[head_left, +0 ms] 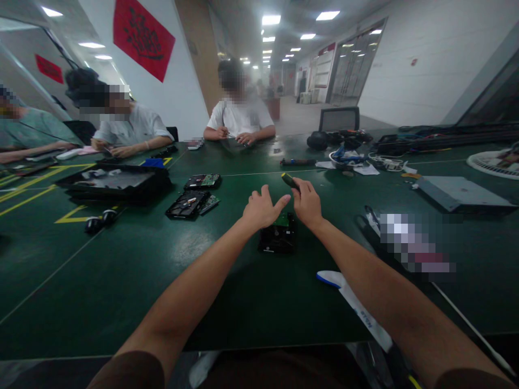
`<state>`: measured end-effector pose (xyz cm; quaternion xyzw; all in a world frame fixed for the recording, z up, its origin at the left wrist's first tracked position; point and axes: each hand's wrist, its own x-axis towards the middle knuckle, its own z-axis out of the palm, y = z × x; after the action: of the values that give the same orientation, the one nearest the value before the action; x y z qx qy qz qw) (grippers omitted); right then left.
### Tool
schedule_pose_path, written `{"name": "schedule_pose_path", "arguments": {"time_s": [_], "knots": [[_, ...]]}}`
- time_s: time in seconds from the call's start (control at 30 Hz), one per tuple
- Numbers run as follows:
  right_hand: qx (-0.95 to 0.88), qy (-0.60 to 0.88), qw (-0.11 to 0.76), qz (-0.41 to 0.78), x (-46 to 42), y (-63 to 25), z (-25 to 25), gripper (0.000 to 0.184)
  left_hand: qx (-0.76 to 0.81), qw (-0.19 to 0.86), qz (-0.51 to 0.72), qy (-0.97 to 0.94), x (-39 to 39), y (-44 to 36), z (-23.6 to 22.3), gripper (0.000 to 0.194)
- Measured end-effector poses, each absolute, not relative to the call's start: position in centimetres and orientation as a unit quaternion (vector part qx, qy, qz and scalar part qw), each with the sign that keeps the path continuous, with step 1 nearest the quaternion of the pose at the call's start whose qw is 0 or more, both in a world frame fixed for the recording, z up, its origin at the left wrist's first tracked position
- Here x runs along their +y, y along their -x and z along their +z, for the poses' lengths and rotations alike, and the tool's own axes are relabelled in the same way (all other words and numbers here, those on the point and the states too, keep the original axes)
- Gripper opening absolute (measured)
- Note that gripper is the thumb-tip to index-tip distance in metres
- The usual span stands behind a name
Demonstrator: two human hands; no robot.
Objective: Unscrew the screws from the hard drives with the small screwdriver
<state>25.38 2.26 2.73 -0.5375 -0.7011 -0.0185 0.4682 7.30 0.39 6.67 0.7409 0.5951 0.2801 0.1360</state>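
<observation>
A black hard drive (277,242) with a green circuit board (283,220) lies on the table in front of me. My left hand (263,209) is over its far left side, thumb and fingers apart, and nothing shows in it. Whether its fingertips touch the drive, I cannot tell. On the right, my right hand (308,204) is wrapped round the dark green and yellow handle of a screwdriver (288,180). The handle's end points up and left; the shaft is hidden by the hand.
Left of the drive lie another hard drive (187,205), a loose circuit board (210,205) and a further drive (203,181). Black trays (115,181) stand farther left. A grey metal case (464,193) is at right. Across the table sits a person (242,116), with others at left.
</observation>
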Motion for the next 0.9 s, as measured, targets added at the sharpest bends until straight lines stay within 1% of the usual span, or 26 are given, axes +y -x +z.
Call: {"name": "schedule_pose_path", "arguments": {"time_s": [0.13, 0.27, 0.33, 0.47, 0.57, 0.73, 0.83, 0.9], "knots": [[-0.675, 0.571, 0.466, -0.027, 3.0, -26.4, 2.1, 0.041, 0.617, 0.124, 0.151, -0.762, -1.4, -8.4, 6.3, 0.115], [-0.68, 0.57, 0.459, -0.032, 3.1, -26.6, 1.8, 0.04, 0.619, 0.108, 0.087, -0.773, -2.0, -9.7, 6.0, 0.131], [-0.68, 0.572, 0.457, -0.033, 3.0, -26.5, 1.8, 0.04, 0.63, 0.1, 0.072, -0.767, -2.0, -10.3, 6.0, 0.128], [-0.682, 0.572, 0.455, -0.026, 2.9, -26.4, 1.8, 0.04, 0.637, 0.103, 0.049, -0.762, -2.0, -10.3, 6.2, 0.107], [-0.684, 0.575, 0.448, -0.019, 2.9, -26.4, 1.8, 0.041, 0.634, 0.1, 0.024, -0.766, -1.9, -8.2, 6.2, 0.102], [-0.687, 0.574, 0.444, -0.015, 3.1, -26.5, 1.6, 0.041, 0.629, 0.122, -0.005, -0.768, -1.4, -0.5, 5.8, 0.107], [-0.686, 0.564, 0.459, -0.022, 3.2, -26.6, 1.4, 0.04, 0.637, 0.139, -0.03, -0.757, -1.1, 5.7, 5.3, 0.118], [-0.684, 0.559, 0.467, -0.027, 3.2, -26.6, 1.4, 0.039, 0.656, 0.143, -0.038, -0.74, -1.2, 10.2, 4.8, 0.12]]}}
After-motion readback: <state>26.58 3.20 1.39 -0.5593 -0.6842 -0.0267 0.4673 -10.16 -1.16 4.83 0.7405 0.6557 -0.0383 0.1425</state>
